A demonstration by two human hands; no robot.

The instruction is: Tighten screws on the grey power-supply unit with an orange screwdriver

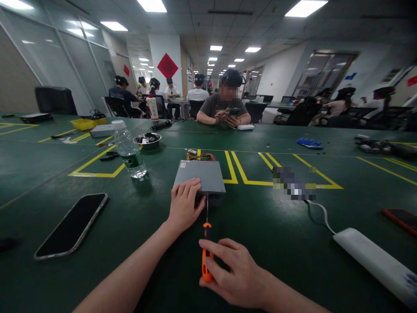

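Head view showed your left hand [185, 203] laid over the left side of a grey computer power supply [202, 174], not clenched: its fingers rested on the top cover and its thumb lay by the near face. Your right hand [236, 271] was grasping the orange-and-black screwdriver [207, 256] by its handle, with the shaft pointing to 12 o'clock and reaching the near face of the power supply; you could not tell whether the tip sat in a screw. The power supply lay flat on the green worktop [156, 269], straight ahead of you at 12 o'clock, its multicoloured cables [203, 157] bunched against its far side.

Taking the power supply as the clock's centre, you had an upright water bottle [129, 152] and a metal bowl [148, 140] of small parts at 10 o'clock, and a smartphone [71, 226] lying at 8. A pixelated item [293, 183] lay at 3 o'clock, near a white cable [322, 211] that ran to a white power strip [374, 261] at 4. Across the worktop, near 1 o'clock, a seated person [224, 106] held a phone [233, 116].
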